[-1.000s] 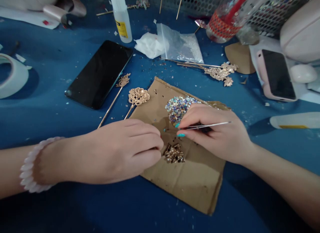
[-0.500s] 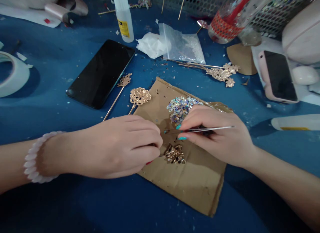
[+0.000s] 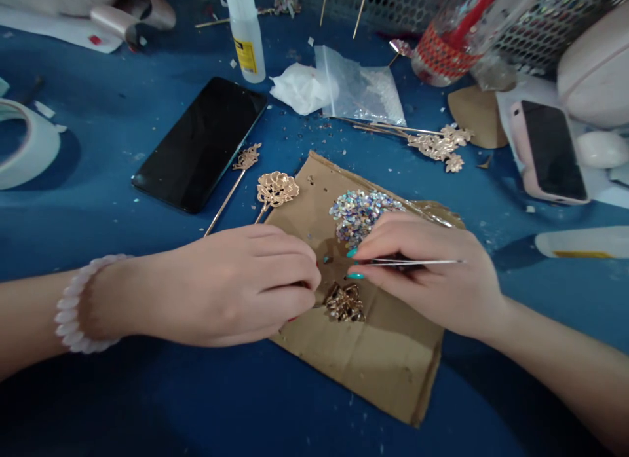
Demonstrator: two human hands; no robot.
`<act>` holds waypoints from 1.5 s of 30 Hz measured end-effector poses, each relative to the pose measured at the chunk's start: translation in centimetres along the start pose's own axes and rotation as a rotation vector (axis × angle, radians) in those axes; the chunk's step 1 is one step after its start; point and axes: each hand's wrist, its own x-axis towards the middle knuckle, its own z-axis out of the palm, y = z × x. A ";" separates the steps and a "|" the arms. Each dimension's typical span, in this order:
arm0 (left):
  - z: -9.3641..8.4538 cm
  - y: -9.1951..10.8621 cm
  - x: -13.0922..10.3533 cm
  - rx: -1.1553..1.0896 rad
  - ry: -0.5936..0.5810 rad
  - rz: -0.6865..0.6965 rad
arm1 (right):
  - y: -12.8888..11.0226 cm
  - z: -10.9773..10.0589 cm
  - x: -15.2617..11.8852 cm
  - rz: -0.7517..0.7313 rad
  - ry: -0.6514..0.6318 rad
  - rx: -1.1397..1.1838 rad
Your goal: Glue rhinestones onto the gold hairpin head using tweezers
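My left hand (image 3: pixel 240 287) is closed around the thin stem of a gold hairpin, its fingers hiding most of the stem. The hairpin's openwork head (image 3: pixel 345 303) shows past my fingertips, over a piece of cardboard (image 3: pixel 363 365). In my right hand (image 3: pixel 427 267) a pair of thin metal tweezers (image 3: pixel 413 262) is pinched between thumb and forefinger. Their tips reach left, above the hairpin head. A small bluish chip (image 3: pixel 327 259) lies on the cardboard near them. Behind my right hand is a pile of shiny multicoloured chips (image 3: pixel 358 215).
Two gold hairpins (image 3: pixel 278 188) lie left of the cardboard, beside a black phone (image 3: pixel 201 143). Farther back are a glue bottle (image 3: pixel 247 44), a crumpled tissue (image 3: pixel 302 89), a zip bag (image 3: pixel 363 90) and more hairpins (image 3: pixel 437 143). A pink-cased device (image 3: pixel 550 152) is at right.
The tweezers have turned closer to level, and their tips have drawn back slightly from the small bluish chip. My left hand keeps hold of the hairpin, nearly still.
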 end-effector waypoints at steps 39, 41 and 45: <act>0.2 -0.1 0.0 0.027 0.025 0.019 | -0.5 0.1 0.0 -0.001 0.025 -0.033; 0.2 -0.1 0.1 0.028 0.028 0.019 | -0.5 0.2 0.0 -0.008 0.027 -0.020; 0.2 -0.1 0.1 0.021 0.039 0.015 | -0.5 0.2 0.0 -0.009 0.027 -0.004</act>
